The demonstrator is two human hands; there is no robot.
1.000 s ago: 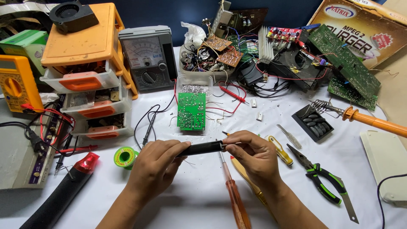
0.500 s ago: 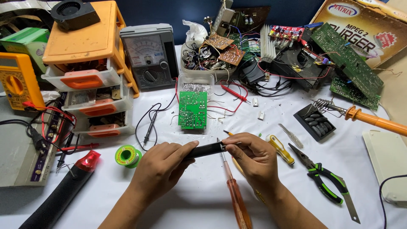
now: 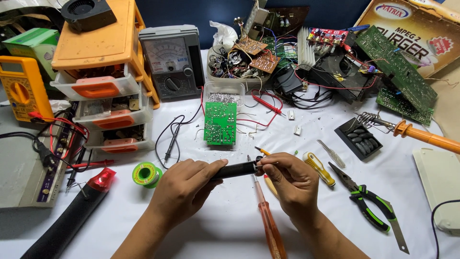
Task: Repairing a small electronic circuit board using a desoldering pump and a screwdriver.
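My left hand (image 3: 184, 187) grips the left end of a short black cylinder (image 3: 238, 169), held level just above the white table (image 3: 225, 225). My right hand (image 3: 290, 180) pinches the cylinder's right end, where thin wire leads stick out. An orange-handled screwdriver (image 3: 268, 220) lies on the table under my hands, its tip pointing away from me. A green circuit board (image 3: 220, 123) lies just beyond the hands.
A green solder reel (image 3: 146, 173) and a black-and-red tool (image 3: 72, 218) lie to the left. Orange drawers (image 3: 103, 81), a yellow multimeter (image 3: 21, 91) and an analog meter (image 3: 170, 60) stand behind. Green-handled pliers (image 3: 369, 199), a yellow screwdriver (image 3: 320, 169) and a soldering iron (image 3: 421, 135) lie right.
Both hands keep hold of the black cylinder and have shifted only slightly. The right fingers have worked a little at its end.
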